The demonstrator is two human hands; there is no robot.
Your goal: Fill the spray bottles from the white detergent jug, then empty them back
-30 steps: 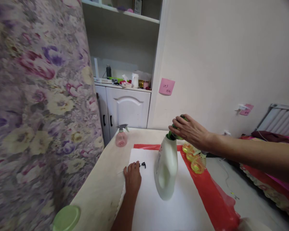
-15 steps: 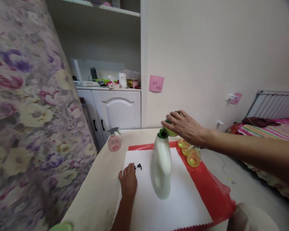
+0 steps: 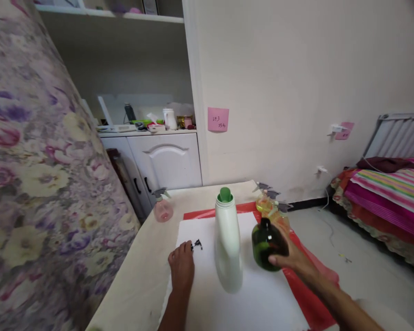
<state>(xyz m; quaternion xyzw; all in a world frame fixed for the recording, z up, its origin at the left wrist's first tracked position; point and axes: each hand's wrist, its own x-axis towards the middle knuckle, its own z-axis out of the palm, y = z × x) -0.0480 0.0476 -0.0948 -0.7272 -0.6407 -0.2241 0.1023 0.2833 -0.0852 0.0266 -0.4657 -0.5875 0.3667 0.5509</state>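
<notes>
In the head view, my right hand [image 3: 287, 258] is wrapped around a rounded dark green bottle [image 3: 265, 243], held upright to the right of a large pale green jug [image 3: 227, 248]. The bottle's narrow black neck has no pump on it. The jug stands uncapped, with a green spout [image 3: 224, 195] showing in its mouth. On the left edge of a white sheet [image 3: 255, 299], my left hand [image 3: 182, 262] is closed around a black pump top [image 3: 197, 244]; only its head pokes out past the fingers.
A pink spray bottle [image 3: 163, 209] stands at the table's back left. Several yellow spray bottles [image 3: 265, 202] line the right side on a red sheet [image 3: 305, 285]. A floral curtain [image 3: 27, 184] hangs at left; a bed [image 3: 393, 193] is at right.
My right hand has brought the green bottle down from above the jug's mouth to its right side, turning it upright. The left hand stays almost in place. The camera view has shifted slightly.
</notes>
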